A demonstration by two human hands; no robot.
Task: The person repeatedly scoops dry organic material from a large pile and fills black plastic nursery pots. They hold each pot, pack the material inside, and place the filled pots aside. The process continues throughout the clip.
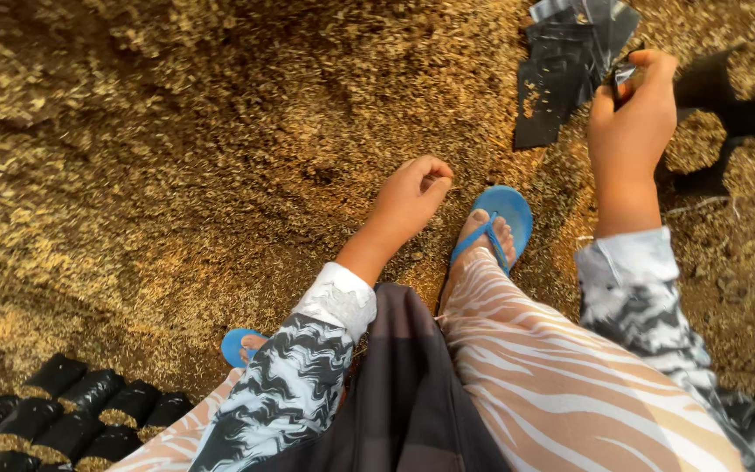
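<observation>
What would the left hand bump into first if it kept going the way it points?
Probably the loose husk pile. The left hand, fingers curled, points down and forward at it, with nothing between; depth is hard to judge.

I am looking down at a heap of husk-like growing mix [176, 131]. My left hand [412, 197] is curling loosely closed just above it. My right hand [631, 114] is pinching the edge of a stack of flat black plastic bags [561, 65]. Filled black bags [72, 415] are sitting in rows at the lower left, and a blue sandal [504, 214] is resting between my hands.
</observation>
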